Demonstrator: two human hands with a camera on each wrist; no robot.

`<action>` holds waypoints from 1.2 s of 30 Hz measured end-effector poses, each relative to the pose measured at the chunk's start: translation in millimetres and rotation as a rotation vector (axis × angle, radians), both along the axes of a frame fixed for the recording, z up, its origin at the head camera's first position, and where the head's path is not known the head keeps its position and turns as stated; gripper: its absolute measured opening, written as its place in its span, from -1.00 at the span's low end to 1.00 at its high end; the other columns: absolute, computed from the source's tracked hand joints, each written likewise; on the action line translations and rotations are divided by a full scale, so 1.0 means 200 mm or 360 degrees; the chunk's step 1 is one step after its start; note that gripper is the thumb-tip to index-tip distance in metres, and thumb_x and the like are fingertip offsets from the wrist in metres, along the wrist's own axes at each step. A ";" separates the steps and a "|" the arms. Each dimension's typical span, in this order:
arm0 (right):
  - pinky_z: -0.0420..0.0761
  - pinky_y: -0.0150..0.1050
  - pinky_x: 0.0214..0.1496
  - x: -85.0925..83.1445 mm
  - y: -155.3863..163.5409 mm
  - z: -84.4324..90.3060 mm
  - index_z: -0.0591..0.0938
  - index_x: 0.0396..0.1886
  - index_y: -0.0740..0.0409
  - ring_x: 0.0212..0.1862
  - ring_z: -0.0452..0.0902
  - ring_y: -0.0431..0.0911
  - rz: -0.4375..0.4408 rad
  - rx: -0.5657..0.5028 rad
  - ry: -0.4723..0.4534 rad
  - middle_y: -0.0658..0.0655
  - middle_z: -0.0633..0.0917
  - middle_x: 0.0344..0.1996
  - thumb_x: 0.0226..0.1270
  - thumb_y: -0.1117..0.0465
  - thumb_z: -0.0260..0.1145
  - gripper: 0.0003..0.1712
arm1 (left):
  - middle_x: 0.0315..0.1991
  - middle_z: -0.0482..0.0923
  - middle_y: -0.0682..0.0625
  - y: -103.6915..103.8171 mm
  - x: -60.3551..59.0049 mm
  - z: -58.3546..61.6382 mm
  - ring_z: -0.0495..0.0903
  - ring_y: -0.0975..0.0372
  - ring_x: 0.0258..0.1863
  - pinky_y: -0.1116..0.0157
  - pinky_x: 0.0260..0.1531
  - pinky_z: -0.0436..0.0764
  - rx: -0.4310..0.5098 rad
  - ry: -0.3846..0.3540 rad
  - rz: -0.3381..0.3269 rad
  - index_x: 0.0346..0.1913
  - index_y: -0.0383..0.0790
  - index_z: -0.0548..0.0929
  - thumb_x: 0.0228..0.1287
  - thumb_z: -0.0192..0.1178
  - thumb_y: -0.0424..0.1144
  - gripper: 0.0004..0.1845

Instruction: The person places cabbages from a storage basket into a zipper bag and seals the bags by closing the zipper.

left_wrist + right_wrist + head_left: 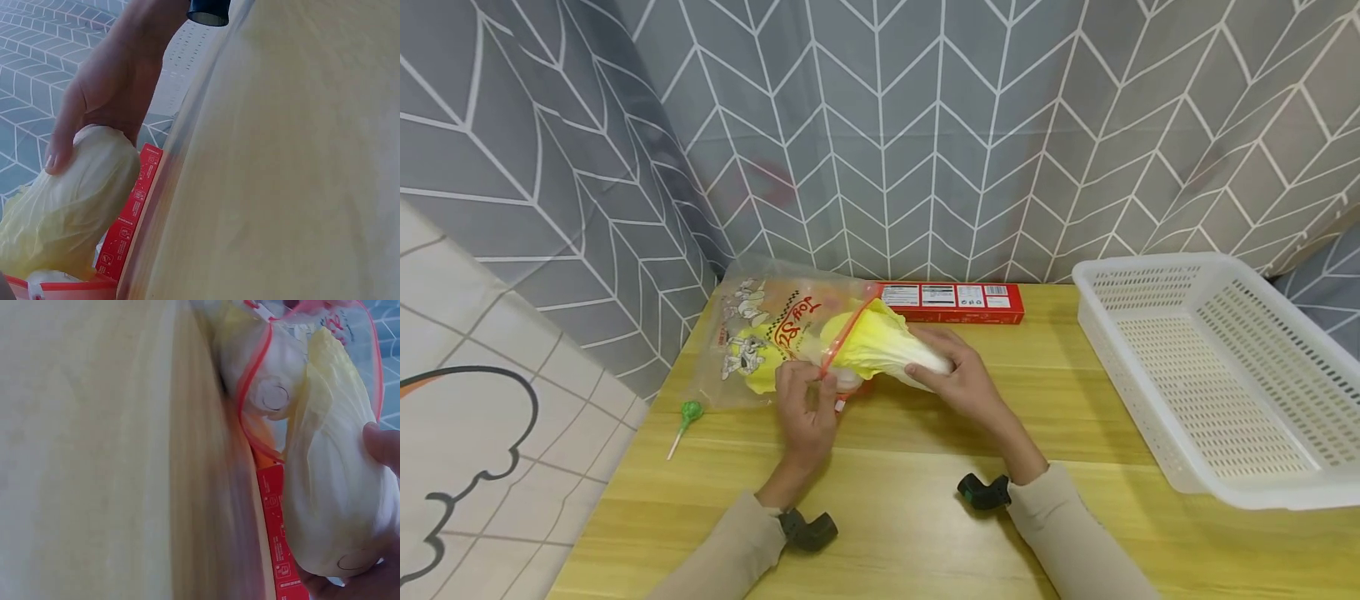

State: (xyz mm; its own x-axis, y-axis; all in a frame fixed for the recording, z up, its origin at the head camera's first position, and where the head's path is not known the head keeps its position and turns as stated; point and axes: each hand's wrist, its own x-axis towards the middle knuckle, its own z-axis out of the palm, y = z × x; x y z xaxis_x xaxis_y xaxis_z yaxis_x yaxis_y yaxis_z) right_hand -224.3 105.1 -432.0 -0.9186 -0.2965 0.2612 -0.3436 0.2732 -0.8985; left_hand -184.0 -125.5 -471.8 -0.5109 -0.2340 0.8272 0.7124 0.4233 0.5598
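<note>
My right hand point(958, 379) grips a yellow-and-white napa cabbage point(887, 346) by its pale base, thumb on top. The leafy end reaches into the mouth of a clear zip bag point(703, 367) with red edging and cartoon print. At the near side of that mouth, my left hand point(807, 412) pinches the bag's rim between thumb and fingers. Inside the bag lies a second cabbage point(269, 375), its round base facing the opening. An orange thing point(259, 432) shows low in the bag, mostly hidden.
Behind the bag and cabbage, a long red box point(955, 315) lies along the curtain. A white perforated basket point(1138, 417) stands at the right. Left of the hands, a green lollipop point(691, 410) lies near the edge of the wooden table point(895, 517).
</note>
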 end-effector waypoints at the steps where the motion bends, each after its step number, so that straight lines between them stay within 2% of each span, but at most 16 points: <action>1: 0.49 -0.19 0.13 0.00 0.00 0.00 0.58 0.36 -0.07 0.22 0.49 0.00 0.0002 0.0022 0.0045 0.07 0.57 0.34 0.26 0.19 0.51 -0.35 | -0.32 0.40 -0.23 0.00 0.00 0.00 0.36 0.03 -0.18 0.37 -0.05 0.30 -0.0005 -0.0013 -0.0004 -0.32 -0.36 0.55 0.48 0.19 -0.07 -0.63; 6: 0.48 -0.06 0.29 0.01 -0.02 0.00 0.55 0.39 -0.06 0.34 0.43 0.01 0.0006 0.0197 0.0326 0.08 0.54 0.35 0.27 0.17 0.49 -0.33 | -0.28 0.41 -0.21 -0.01 0.01 -0.01 0.37 0.05 -0.14 0.37 0.00 0.29 -0.0040 -0.0075 -0.0017 -0.30 -0.31 0.57 0.45 0.22 -0.15 -0.73; 9: 0.41 0.05 0.38 0.01 -0.02 0.01 0.56 0.39 -0.05 0.38 0.39 0.06 0.0007 0.0391 0.0625 0.11 0.53 0.37 0.28 0.17 0.48 -0.34 | -0.28 0.41 -0.22 -0.01 0.02 -0.01 0.36 0.03 -0.14 0.36 0.01 0.30 -0.0045 -0.0068 -0.0021 -0.31 -0.32 0.57 0.45 0.22 -0.16 -0.74; 13: 0.41 0.12 0.34 0.01 -0.03 0.04 0.60 0.34 -0.02 0.31 0.42 0.13 0.0007 0.0563 0.1055 0.17 0.56 0.33 0.23 0.22 0.50 -0.36 | -0.29 0.42 -0.22 0.00 0.01 -0.01 0.35 0.01 -0.15 0.35 0.00 0.29 -0.0047 -0.0032 -0.0014 -0.31 -0.32 0.56 0.48 0.18 -0.10 -0.68; 15: 0.42 0.11 0.32 0.01 -0.04 0.06 0.61 0.32 -0.01 0.29 0.43 0.14 -0.0010 0.0586 0.1147 0.18 0.57 0.32 0.20 0.23 0.52 -0.36 | -0.30 0.42 -0.22 0.00 0.01 -0.01 0.35 0.02 -0.16 0.34 -0.01 0.29 -0.0060 -0.0014 -0.0008 -0.31 -0.32 0.56 0.49 0.17 -0.06 -0.65; 16: 0.43 0.10 0.31 0.02 -0.04 0.06 0.61 0.32 0.00 0.28 0.44 0.13 -0.0023 0.0571 0.1139 0.18 0.58 0.31 0.19 0.23 0.53 -0.35 | -0.31 0.42 -0.21 0.00 0.01 -0.01 0.35 0.01 -0.18 0.34 -0.02 0.29 -0.0065 -0.0004 -0.0016 -0.32 -0.32 0.56 0.49 0.17 -0.06 -0.65; 18: 0.44 0.03 0.32 0.02 -0.06 0.06 0.62 0.31 0.01 0.30 0.43 0.11 -0.0049 0.0478 0.1009 0.17 0.58 0.30 0.18 0.24 0.54 -0.35 | -0.32 0.41 -0.22 0.00 0.01 -0.01 0.34 0.00 -0.19 0.33 -0.04 0.29 -0.0074 0.0017 -0.0035 -0.34 -0.33 0.56 0.48 0.19 -0.08 -0.65; 23: 0.51 -0.25 0.20 0.04 -0.09 0.05 0.63 0.30 0.04 0.29 0.47 0.02 -0.0076 0.0005 0.0440 0.13 0.59 0.30 0.19 0.27 0.54 -0.36 | -0.32 0.43 -0.21 0.00 0.01 -0.01 0.35 0.00 -0.19 0.32 -0.03 0.29 -0.0091 0.0025 -0.0090 -0.36 -0.31 0.57 0.45 0.22 -0.07 -0.66; 25: 0.52 -0.31 0.14 0.05 -0.10 0.06 0.62 0.31 0.00 0.25 0.48 0.00 -0.0079 -0.0126 0.0254 0.09 0.58 0.30 0.21 0.26 0.53 -0.37 | -0.32 0.42 -0.20 0.00 0.01 -0.01 0.34 0.01 -0.19 0.32 -0.03 0.28 -0.0096 0.0019 -0.0104 -0.36 -0.31 0.58 0.45 0.22 -0.06 -0.65; 31: 0.58 -0.36 0.04 0.04 -0.11 0.07 0.60 0.35 -0.10 0.13 0.50 -0.04 -0.0097 -0.0290 -0.0150 0.03 0.59 0.33 0.30 0.19 0.48 -0.39 | -0.34 0.41 -0.18 0.01 0.01 0.00 0.32 0.01 -0.21 0.31 -0.02 0.27 -0.0111 0.0005 -0.0165 -0.37 -0.29 0.58 0.40 0.27 -0.15 -0.73; 36: 0.62 -0.37 -0.05 0.00 -0.12 0.08 0.58 0.36 -0.15 0.04 0.53 -0.05 -0.0084 -0.0331 -0.0352 0.08 0.63 0.27 0.36 0.15 0.43 -0.43 | -0.34 0.43 -0.15 0.02 0.02 0.00 0.35 0.05 -0.18 0.31 0.02 0.29 -0.0130 -0.0030 -0.0204 -0.37 -0.28 0.58 0.32 0.33 -0.25 -0.81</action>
